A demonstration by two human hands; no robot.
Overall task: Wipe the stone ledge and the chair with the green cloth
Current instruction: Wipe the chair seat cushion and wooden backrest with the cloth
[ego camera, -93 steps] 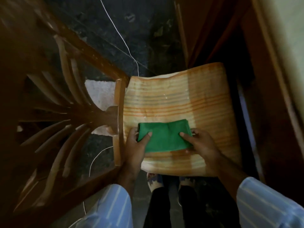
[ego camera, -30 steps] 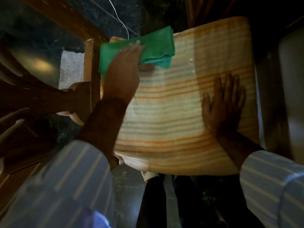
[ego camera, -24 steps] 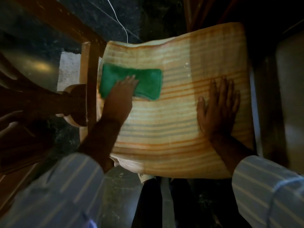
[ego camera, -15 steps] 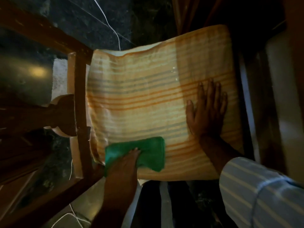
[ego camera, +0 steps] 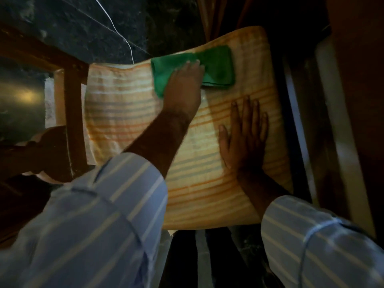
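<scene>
in the head view, the green cloth (ego camera: 194, 69) lies folded at the far edge of the striped chair seat (ego camera: 133, 113), its long side running left to right across the seat, level with the stripes. the left hand (ego camera: 184, 88) is spread flat on top of the cloth's near-left part, fingers pressing down rather than curled round it, so it pins the cloth to the seat without gripping it. the right hand (ego camera: 243, 138) rests open and flat on the right half of the seat, holding nothing, nearer the person than the cloth and just apart from it. the cloth sits ahead of both hands, at the far end of the left arm's reach, so the next stroke looks most likely to come back toward the body, with the cloth's long side sweeping a broad band of seat. the left hand is the one on the cloth; the right seems only to steady the seat. the stone ledge cannot be picked out for sure in this dim view.
</scene>
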